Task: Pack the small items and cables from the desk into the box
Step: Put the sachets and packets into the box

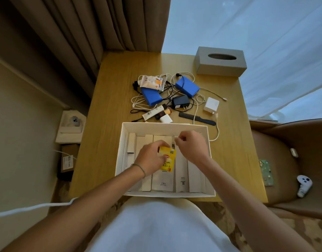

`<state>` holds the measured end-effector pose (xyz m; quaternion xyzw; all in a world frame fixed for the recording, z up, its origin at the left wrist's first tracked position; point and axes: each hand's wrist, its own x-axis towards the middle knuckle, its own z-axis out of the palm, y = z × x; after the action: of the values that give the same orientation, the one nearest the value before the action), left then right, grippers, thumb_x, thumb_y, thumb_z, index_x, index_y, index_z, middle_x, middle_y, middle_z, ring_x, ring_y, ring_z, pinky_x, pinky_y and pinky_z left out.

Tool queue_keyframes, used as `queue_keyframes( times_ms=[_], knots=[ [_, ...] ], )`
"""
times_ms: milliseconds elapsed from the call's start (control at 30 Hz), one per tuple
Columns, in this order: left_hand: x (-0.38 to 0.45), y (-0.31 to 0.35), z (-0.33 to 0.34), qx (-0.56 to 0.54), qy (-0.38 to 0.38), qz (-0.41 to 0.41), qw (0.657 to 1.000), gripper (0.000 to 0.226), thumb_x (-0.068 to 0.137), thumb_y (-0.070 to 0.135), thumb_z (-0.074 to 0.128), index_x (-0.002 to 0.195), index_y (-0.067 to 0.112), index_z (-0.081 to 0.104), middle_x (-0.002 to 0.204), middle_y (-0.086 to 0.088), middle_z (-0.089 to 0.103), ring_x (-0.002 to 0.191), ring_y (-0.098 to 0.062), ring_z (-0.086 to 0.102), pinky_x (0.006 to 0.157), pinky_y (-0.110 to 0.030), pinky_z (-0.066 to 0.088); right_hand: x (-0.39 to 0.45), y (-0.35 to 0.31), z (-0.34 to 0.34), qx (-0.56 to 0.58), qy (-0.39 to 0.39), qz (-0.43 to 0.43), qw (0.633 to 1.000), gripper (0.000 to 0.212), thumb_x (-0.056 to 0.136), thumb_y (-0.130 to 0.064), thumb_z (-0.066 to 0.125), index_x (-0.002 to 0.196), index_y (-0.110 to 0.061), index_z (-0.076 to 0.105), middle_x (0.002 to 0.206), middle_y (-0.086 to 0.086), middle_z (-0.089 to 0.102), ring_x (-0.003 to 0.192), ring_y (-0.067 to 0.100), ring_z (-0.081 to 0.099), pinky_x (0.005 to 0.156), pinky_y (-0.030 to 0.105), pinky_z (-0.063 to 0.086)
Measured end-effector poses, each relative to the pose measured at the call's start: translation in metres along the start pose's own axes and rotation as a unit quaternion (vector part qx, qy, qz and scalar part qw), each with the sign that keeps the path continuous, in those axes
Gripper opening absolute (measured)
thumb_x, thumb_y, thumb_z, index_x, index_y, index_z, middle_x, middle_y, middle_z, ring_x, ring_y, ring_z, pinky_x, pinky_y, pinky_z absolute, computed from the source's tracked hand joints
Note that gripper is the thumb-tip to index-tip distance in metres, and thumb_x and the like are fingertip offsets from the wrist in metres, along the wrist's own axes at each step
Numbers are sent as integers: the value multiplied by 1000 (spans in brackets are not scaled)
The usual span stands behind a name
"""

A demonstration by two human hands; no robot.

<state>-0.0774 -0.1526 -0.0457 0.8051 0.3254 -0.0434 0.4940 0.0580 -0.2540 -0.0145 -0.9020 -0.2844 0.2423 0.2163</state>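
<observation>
A white box (pixel 209 142) stands at the near edge of the wooden desk (pixel 111 99), with several pale cartons lying in it. Over the box my left hand (pixel 151 159) holds a yellow packet (pixel 168 160). My right hand (pixel 191 146) is beside it with fingers pinched at the packet's top right corner; whether it grips the packet or a small tab is unclear. Beyond the box lie two blue battery packs (pixel 152 96) (pixel 187 86), a black adapter (pixel 180 102), a white charger (pixel 211 104), tangled cables (pixel 197 106), tubes (pixel 153 112), a sachet (pixel 152 82) and a black comb (pixel 196 118).
A grey tissue box (pixel 220 61) sits at the desk's far right corner. Curtains hang behind. A brown chair (pixel 276 160) on the right holds a white controller (pixel 304 185) and a green circuit board (pixel 266 171). Small boxes stand on the floor to the left.
</observation>
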Motion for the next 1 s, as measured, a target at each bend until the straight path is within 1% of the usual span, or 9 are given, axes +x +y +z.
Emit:
queue_keyframes(
  times_ms=[100, 200, 333, 400, 467, 567, 733, 867, 1000],
  knots=[
    [3, -3, 22, 33, -28, -13, 999, 27, 82, 19, 74, 98, 39, 66, 85, 14, 63, 79, -4, 59, 61, -25, 50, -14, 2, -8, 53, 9, 8, 999, 23, 95, -24, 63, 77, -13, 73, 67, 1, 69, 65, 18, 66, 64, 38, 58],
    [6, -8, 38, 79, -60, -17, 995, 19, 83, 20, 74, 92, 35, 66, 81, 14, 59, 72, -1, 56, 59, -23, 47, -24, 8, -10, 85, 15, 15, 996, 25, 95, -27, 64, 75, -15, 72, 66, 0, 69, 65, 19, 67, 66, 43, 60],
    [12, -15, 51, 98, -82, -22, 992, 15, 82, 23, 79, 89, 28, 66, 84, 13, 63, 76, -3, 59, 59, -17, 44, -27, 17, -12, 105, 20, 19, 994, 25, 96, -29, 64, 76, -16, 72, 68, -2, 68, 68, 17, 67, 71, 44, 60],
    [13, -16, 55, 119, -82, -15, 989, 16, 82, 26, 79, 88, 29, 64, 89, 12, 64, 82, -7, 60, 65, -22, 49, -26, 21, -15, 124, 22, 22, 992, 24, 95, -29, 64, 77, -17, 72, 69, -3, 69, 69, 16, 67, 72, 43, 60],
    [12, -16, 58, 184, -71, 11, 980, 17, 81, 33, 77, 90, 31, 63, 95, 8, 65, 85, -12, 61, 70, -30, 51, -25, 24, -19, 138, 26, 20, 990, 23, 95, -28, 64, 77, -18, 72, 69, -3, 69, 69, 16, 68, 70, 42, 61],
    [11, -11, 56, 259, -38, 50, 964, 23, 82, 46, 72, 97, 31, 64, 98, 8, 62, 81, -13, 57, 65, -28, 43, -20, 29, -33, 150, 38, 8, 988, 22, 96, -27, 63, 78, -20, 71, 66, -5, 67, 66, 12, 65, 62, 30, 56],
    [12, 9, 28, 218, 24, 97, 971, 19, 93, 40, 60, 108, 32, 68, 98, 12, 65, 82, -10, 62, 67, -27, 49, 13, 42, -62, 188, 80, 16, 979, 21, 97, -24, 64, 80, -14, 70, 71, 7, 69, 71, 28, 68, 68, 41, 58],
    [13, 39, -5, 141, 47, 142, 979, 14, 95, 34, 59, 101, 29, 71, 87, 16, 66, 74, -4, 62, 67, -26, 55, 56, 50, -69, 134, 86, 0, 987, 19, 96, -26, 63, 82, -18, 72, 68, -1, 69, 62, 15, 65, 58, 33, 53],
    [24, 67, -35, 36, 49, 110, 992, 15, 98, 32, 58, 97, 29, 72, 83, 12, 69, 76, -8, 65, 66, -23, 55, 106, 55, -62, 55, 20, -10, 998, 11, 95, -25, 65, 96, -20, 74, 84, -4, 73, 73, 11, 68, 66, 32, 59]
  ],
)
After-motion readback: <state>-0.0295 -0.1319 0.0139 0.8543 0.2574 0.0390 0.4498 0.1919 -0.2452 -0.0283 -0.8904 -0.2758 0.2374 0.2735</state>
